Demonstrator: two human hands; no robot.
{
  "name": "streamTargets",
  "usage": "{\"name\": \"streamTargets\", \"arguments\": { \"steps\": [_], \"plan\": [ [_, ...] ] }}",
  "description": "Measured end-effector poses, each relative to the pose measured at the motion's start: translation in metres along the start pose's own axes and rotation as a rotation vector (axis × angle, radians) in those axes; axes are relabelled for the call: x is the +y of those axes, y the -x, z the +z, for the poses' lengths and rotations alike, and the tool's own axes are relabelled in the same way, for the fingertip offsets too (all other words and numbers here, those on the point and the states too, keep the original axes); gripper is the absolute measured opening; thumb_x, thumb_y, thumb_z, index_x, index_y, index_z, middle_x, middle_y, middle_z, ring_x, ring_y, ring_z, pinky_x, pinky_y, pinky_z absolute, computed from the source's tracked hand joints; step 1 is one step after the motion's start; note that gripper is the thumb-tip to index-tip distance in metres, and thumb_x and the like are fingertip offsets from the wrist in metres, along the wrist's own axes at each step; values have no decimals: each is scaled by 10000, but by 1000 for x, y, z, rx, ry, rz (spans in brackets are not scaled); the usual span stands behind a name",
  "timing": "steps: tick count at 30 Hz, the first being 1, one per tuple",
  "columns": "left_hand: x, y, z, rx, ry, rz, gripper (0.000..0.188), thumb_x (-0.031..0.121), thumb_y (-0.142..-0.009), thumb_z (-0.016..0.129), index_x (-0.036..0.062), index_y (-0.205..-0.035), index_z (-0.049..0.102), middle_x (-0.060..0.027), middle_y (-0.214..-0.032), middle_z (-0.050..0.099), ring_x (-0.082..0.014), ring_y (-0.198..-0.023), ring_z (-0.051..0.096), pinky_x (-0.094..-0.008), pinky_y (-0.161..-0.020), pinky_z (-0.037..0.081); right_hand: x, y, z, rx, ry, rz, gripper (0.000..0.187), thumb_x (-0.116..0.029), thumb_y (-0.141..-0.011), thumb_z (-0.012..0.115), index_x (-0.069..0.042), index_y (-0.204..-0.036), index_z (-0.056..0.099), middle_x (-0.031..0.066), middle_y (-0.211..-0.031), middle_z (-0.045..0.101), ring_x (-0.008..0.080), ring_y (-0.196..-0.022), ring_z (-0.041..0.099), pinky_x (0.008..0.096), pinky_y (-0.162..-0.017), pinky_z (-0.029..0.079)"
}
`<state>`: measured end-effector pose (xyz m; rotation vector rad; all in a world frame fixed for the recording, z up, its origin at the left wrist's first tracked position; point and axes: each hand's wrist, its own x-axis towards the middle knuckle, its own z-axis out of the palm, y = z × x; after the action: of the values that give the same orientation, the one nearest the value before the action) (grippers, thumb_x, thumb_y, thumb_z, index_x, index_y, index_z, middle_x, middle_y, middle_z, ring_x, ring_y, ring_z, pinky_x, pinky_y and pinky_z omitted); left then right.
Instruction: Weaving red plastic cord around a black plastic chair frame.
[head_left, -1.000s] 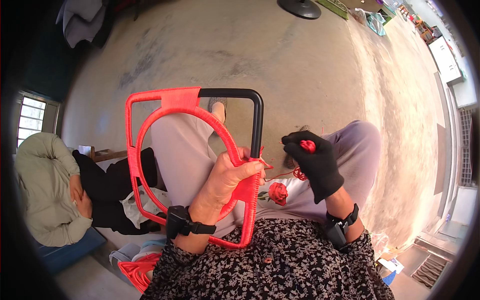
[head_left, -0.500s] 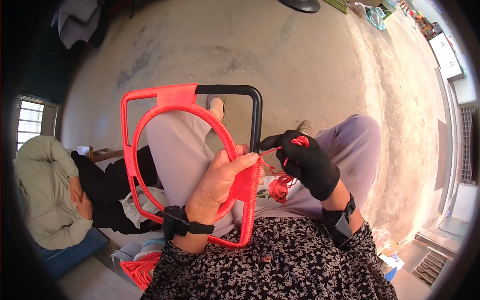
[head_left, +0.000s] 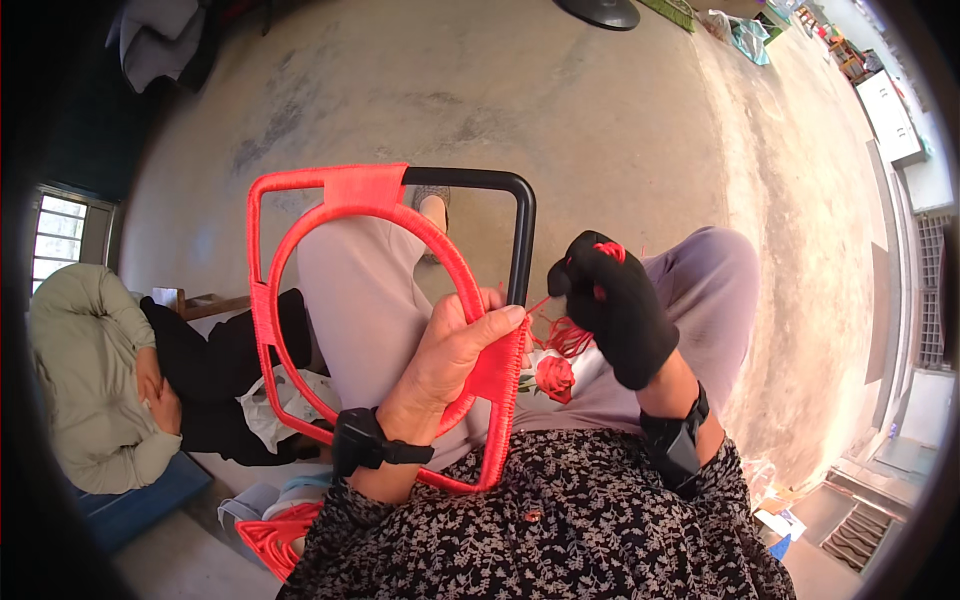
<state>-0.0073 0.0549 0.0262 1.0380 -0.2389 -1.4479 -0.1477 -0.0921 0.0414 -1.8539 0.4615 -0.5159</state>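
My bare left hand (head_left: 440, 365) grips the right side of a rectangular frame (head_left: 365, 187) above my lap, thumb pressed on the edge. Red cord is wound tightly over most of it and over the ring inside; the upper right corner is bare black tube (head_left: 523, 235). In a black glove, my right hand (head_left: 628, 315) is closed on a bundle of red cord (head_left: 568, 338). Loops stick out of its fist and hang below it. A thin strand runs from the fist towards my left thumb. Beneath, a red rose picture (head_left: 553, 378) shows on something white between my thighs.
Someone in a light green top (head_left: 85, 380) sits at the left with hands folded. A white plastic bag (head_left: 283, 412) lies beside my left leg. More red-wrapped pieces (head_left: 272, 540) lie at the lower left. A black round base (head_left: 600, 12) stands on the far floor.
My right hand has drawn back to the right, away from the frame, and its fingers have curled in. The frame and left hand have shifted slightly right.
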Motion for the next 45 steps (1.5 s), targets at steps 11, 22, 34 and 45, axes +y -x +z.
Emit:
{"name": "streamTargets", "arguments": {
  "steps": [11, 22, 34, 45],
  "plan": [
    [8, 6, 8, 57, -26, -55, 160, 140, -858, 655, 13, -883, 561, -99, -769, 638, -169, -612, 633, -296, -570, 554, 26, 1, -4, 203, -558, 623, 243, -244, -917, 574, -58, -1068, 618, -7, -829, 606, 36, -562, 401, 205, -493, 332],
    [10, 7, 13, 102, -67, -58, 165, 157, -875, 636, 16, -890, 552, -91, -729, 636, -152, -585, 631, -266, -547, 537, 6, 7, 18, -25, -34, 53, 247, -114, -761, 728, -63, -992, 659, 72, -846, 649, 180, -711, 618, 315, -656, 490],
    [8, 4, 6, 98, -50, -30, 172, 158, -842, 661, 15, -899, 585, -83, -732, 636, -152, -590, 626, -285, -560, 547, 9, 5, 11, 135, -198, 527, 259, -131, -798, 682, -22, -1026, 629, 54, -923, 657, 123, -751, 615, 294, -673, 502],
    [12, 7, 2, 78, 114, -28, 180, 167, -856, 613, 5, -923, 572, -121, -772, 640, -191, -632, 636, -326, -611, 550, -1, 50, -28, 92, 475, 441, 295, -160, -908, 576, -62, -1186, 580, 184, -865, 634, 308, -781, 653, 382, -708, 508]
  ]
}}
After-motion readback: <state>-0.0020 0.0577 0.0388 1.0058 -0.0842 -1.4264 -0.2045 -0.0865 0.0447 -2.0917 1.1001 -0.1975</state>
